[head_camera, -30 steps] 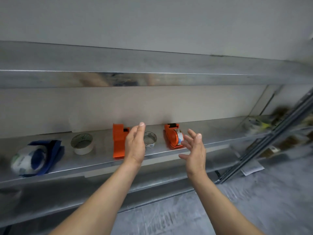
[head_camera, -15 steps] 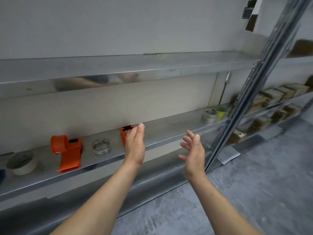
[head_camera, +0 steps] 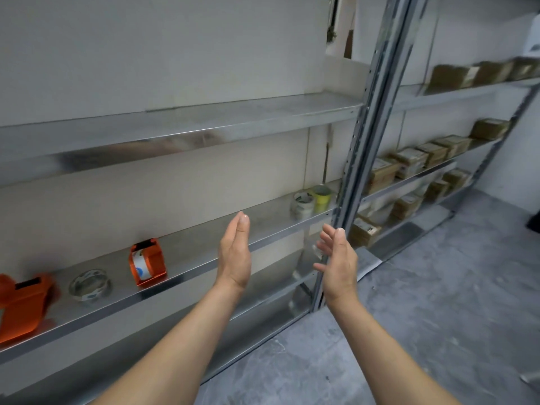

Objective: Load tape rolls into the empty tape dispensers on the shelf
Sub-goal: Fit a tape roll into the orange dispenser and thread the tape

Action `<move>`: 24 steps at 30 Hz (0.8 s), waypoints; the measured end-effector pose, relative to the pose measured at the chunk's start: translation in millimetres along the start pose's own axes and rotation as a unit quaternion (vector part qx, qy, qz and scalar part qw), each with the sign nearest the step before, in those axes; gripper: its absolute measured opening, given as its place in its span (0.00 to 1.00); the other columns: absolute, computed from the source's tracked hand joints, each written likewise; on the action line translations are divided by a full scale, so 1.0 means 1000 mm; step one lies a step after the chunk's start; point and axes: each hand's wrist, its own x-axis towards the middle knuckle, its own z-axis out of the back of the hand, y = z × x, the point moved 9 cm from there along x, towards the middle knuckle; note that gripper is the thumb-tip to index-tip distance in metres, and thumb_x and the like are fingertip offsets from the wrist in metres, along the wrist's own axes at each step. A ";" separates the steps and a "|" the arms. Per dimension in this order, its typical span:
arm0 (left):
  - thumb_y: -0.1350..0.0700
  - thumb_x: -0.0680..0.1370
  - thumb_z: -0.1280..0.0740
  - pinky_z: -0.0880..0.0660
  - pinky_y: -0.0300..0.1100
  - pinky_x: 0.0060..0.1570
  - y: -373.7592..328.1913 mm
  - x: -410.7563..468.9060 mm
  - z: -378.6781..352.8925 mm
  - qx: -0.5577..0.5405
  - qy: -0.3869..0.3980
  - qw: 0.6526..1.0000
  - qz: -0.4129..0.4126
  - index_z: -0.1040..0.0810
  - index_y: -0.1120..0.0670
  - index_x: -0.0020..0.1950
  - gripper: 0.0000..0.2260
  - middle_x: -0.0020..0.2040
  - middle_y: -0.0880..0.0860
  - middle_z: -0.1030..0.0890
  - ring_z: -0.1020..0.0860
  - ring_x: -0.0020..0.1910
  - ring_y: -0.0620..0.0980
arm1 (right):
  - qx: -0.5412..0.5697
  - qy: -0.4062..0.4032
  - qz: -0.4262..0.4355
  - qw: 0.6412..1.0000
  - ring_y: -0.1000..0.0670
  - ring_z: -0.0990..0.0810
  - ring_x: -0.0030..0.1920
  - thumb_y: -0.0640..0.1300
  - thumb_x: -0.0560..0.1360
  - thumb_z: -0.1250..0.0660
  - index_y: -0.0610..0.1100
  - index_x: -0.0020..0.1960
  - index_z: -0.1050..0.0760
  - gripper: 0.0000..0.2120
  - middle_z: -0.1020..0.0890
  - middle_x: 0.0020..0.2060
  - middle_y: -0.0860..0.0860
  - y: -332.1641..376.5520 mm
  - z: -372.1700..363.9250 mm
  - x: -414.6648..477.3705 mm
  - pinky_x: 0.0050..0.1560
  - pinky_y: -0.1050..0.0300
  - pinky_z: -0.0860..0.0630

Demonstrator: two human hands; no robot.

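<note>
On the metal shelf [head_camera: 204,267] stands an orange tape dispenser [head_camera: 147,262] with a white tape roll in it. A second orange dispenser [head_camera: 22,305] sits at the far left edge, blurred. Between them lies a loose clear tape roll [head_camera: 89,285]. Farther right on the same shelf are a whitish tape roll [head_camera: 302,205] and a yellow-green one [head_camera: 321,197]. My left hand [head_camera: 235,255] and my right hand [head_camera: 339,264] are raised in front of the shelf, palms facing each other, fingers apart, holding nothing and touching nothing.
A slanted steel upright [head_camera: 362,147] divides the shelving just right of my hands. Several cardboard boxes [head_camera: 409,162] fill the shelves beyond it. An upper shelf [head_camera: 175,127] hangs above. The grey concrete floor [head_camera: 409,317] lies to the lower right.
The view has swung right: the dispensers and the loose roll have slid toward the left edge, and the boxes on the right shelving have come into sight. Both hands stay raised and empty.
</note>
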 end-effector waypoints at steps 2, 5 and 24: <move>0.26 0.65 0.42 0.36 0.58 0.72 0.003 0.006 -0.020 -0.002 0.011 1.000 0.005 0.32 0.49 0.74 0.43 0.73 0.45 0.30 0.31 0.72 0.47 | -0.002 -0.006 0.006 1.000 0.52 0.23 0.61 0.58 0.84 0.51 0.55 0.65 0.27 0.18 0.22 0.63 0.52 0.001 0.012 0.014 0.56 0.45 0.22; 0.30 0.71 0.41 0.35 0.58 0.71 0.010 0.019 -0.047 0.001 0.021 1.000 0.009 0.27 0.49 0.70 0.34 0.66 0.40 0.25 0.29 0.70 0.47 | -0.012 -0.016 0.010 1.000 0.54 0.22 0.60 0.60 0.82 0.49 0.59 0.60 0.26 0.16 0.20 0.60 0.55 0.000 0.026 0.036 0.56 0.45 0.21; 0.45 0.81 0.41 0.32 0.56 0.69 0.097 0.192 -0.183 -0.038 0.046 0.994 0.087 0.22 0.48 0.62 0.15 0.51 0.34 0.21 0.25 0.62 0.45 | -0.132 -0.026 -0.008 0.991 0.56 0.19 0.51 0.46 0.78 0.32 0.50 0.56 0.18 0.08 0.16 0.47 0.56 -0.034 0.028 0.241 0.59 0.43 0.20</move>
